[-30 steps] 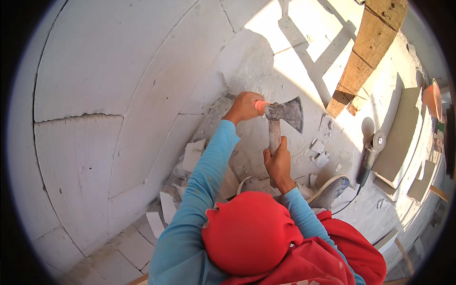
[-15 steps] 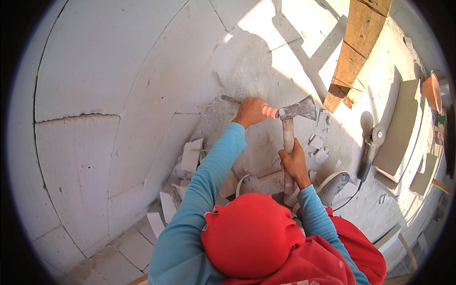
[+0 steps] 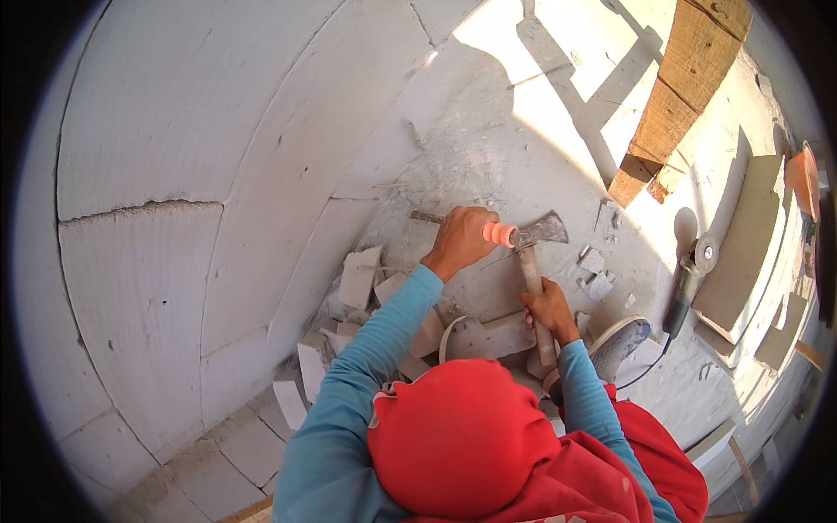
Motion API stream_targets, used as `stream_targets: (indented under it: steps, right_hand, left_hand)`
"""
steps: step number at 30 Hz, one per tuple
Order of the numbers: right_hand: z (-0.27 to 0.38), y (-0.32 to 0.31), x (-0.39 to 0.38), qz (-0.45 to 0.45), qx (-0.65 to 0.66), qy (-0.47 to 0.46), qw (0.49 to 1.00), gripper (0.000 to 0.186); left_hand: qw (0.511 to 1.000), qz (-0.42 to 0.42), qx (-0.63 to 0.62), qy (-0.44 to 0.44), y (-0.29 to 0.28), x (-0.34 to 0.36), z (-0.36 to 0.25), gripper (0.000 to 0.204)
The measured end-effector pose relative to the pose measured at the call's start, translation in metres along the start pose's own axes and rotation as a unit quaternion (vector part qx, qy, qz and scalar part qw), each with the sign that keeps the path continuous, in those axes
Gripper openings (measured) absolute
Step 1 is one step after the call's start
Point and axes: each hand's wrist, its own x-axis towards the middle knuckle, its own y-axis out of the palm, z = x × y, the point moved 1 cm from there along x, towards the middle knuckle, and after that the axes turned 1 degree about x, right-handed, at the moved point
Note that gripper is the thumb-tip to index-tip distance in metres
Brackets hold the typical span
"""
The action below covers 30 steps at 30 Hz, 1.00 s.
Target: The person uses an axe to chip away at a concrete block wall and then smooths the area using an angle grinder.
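My left hand (image 3: 459, 241) is closed around a metal chisel (image 3: 425, 216) with an orange grip (image 3: 500, 234), held flat against the chipped grey-white block surface (image 3: 488, 166). My right hand (image 3: 548, 305) grips the wooden handle of a hatchet (image 3: 534, 277). The hatchet's steel head (image 3: 544, 230) touches the orange end of the chisel. Blue sleeves and a red hood (image 3: 458, 436) fill the lower middle of the view.
Broken white block pieces (image 3: 358, 277) lie below the hands. An angle grinder (image 3: 685, 288) with its cable rests at the right, beside flat slabs (image 3: 741, 244). A wooden plank (image 3: 676, 96) leans at the upper right. A shoe (image 3: 621, 342) shows by the right arm.
The hatchet head drew slightly away from the chisel and has come back against its orange end. Both hands sit lower in the picture than before.
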Motion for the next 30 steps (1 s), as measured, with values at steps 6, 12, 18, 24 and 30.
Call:
stream_targets:
  steps: [6,12,18,24,30]
  right_hand:
    - [0.003,-0.009,0.009,-0.001,-0.061,-0.033,0.998,0.022]
    - [0.005,-0.019,0.005,-0.017,-0.059,-0.029,0.998,0.026]
    - [-0.003,-0.024,0.006,-0.017,-0.025,-0.009,1.0,0.018]
    - [0.016,-0.02,0.006,0.003,0.004,-0.039,0.999,0.024]
    - [0.062,-0.011,-0.021,0.018,0.118,-0.124,0.985,0.035]
  left_hand:
    - [0.991,-0.084,-0.009,0.099,-0.006,0.034,0.048,0.025]
    - [0.989,-0.133,-0.023,0.055,0.028,-0.037,0.054,0.02]
    - [0.98,-0.175,-0.066,0.075,0.008,-0.025,0.004,0.027]
    - [0.966,-0.206,-0.122,0.101,-0.009,0.029,0.032,0.019]
    - [0.968,-0.186,-0.162,0.051,-0.018,0.038,0.035,0.02]
